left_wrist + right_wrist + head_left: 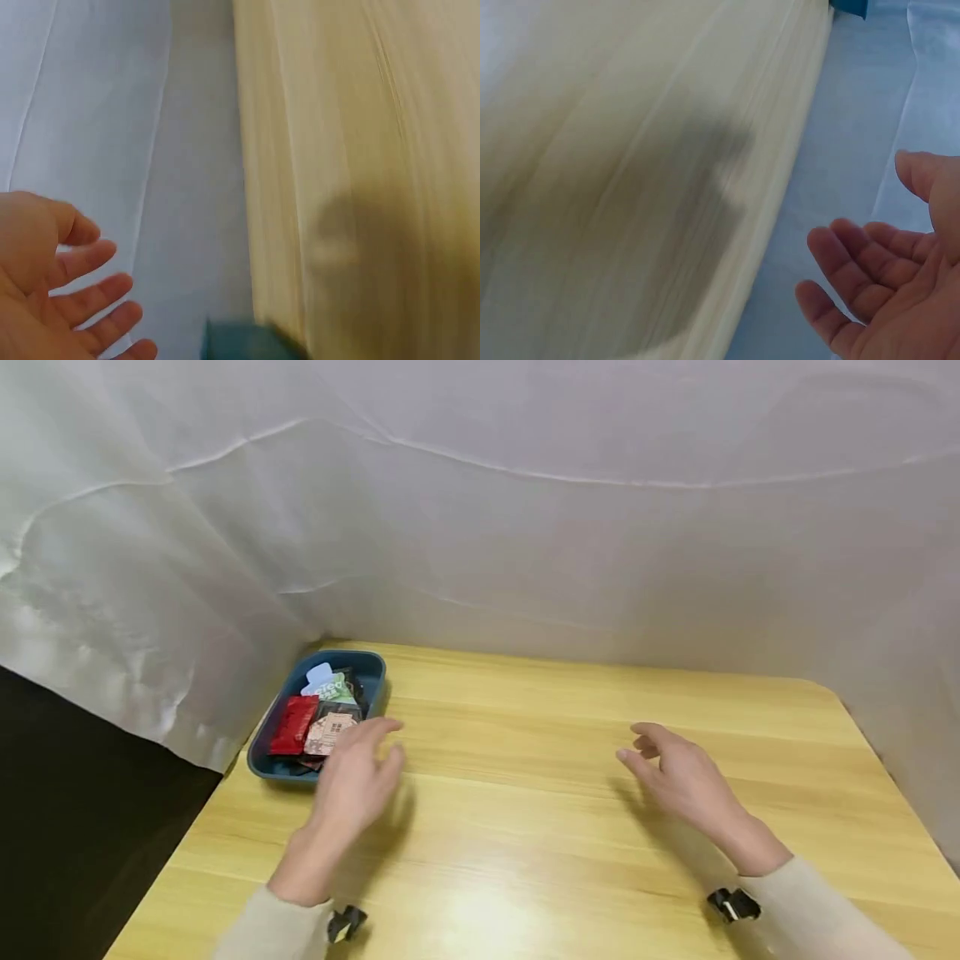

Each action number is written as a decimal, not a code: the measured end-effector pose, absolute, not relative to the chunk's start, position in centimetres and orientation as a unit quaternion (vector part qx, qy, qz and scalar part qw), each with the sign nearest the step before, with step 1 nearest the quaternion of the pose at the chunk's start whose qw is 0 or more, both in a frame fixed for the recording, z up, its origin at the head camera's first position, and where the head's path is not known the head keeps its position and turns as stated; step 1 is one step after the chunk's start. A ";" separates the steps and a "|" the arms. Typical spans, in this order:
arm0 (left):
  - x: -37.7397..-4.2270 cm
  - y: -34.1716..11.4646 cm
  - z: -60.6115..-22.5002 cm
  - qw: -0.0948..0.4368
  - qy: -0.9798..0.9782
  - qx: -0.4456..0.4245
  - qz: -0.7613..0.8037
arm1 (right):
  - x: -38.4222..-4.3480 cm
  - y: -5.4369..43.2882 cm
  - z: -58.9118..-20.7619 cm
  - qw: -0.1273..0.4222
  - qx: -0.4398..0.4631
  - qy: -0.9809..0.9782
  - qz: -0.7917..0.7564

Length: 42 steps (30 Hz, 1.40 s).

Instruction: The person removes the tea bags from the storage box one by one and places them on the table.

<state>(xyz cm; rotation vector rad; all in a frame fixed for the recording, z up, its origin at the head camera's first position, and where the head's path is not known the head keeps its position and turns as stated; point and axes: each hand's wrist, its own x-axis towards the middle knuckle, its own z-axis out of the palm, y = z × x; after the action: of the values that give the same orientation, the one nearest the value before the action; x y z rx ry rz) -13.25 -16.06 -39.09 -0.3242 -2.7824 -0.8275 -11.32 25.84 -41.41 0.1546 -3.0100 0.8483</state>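
Observation:
At the table's far left corner sits a dark blue plastic tray [258, 767] holding several small packets. Among them are a red packet [293, 725], a pink and black packet [330, 732] and a green and white packet [332, 688]. My left hand [354, 781] hovers by the tray's near right side, covering part of it in the head view, its fingers loosely bent around nothing. Over the right part of the table my right hand [686, 781] hangs in the air, fingers relaxed, palm bare in the right wrist view.
The light wood table [510, 760] has a pale fabric curtain [525, 552] behind it and along its sides. A dark area [82, 827] lies beyond the table's left edge. Each sleeve has a small black device at the wrist.

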 end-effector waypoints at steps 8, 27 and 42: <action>-15.5 -12.8 -41.1 0.033 -0.975 -0.189 -0.116 | -11.4 24.9 -42.0 0.068 0.092 -0.985 0.131; -15.7 -11.7 -42.8 -0.019 -0.976 -0.183 -0.115 | -12.3 24.0 -44.8 0.038 0.065 -0.993 0.093; -15.7 -11.9 -43.2 -0.010 -0.976 -0.183 -0.113 | -12.8 23.5 -45.1 0.040 0.082 -0.992 0.091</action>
<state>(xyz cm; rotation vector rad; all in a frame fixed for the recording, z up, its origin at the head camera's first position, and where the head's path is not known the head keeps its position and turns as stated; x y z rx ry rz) -15.70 -11.92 -43.20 -0.5797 -3.0876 -0.3569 -12.81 23.52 -45.09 0.2526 -3.0391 0.2793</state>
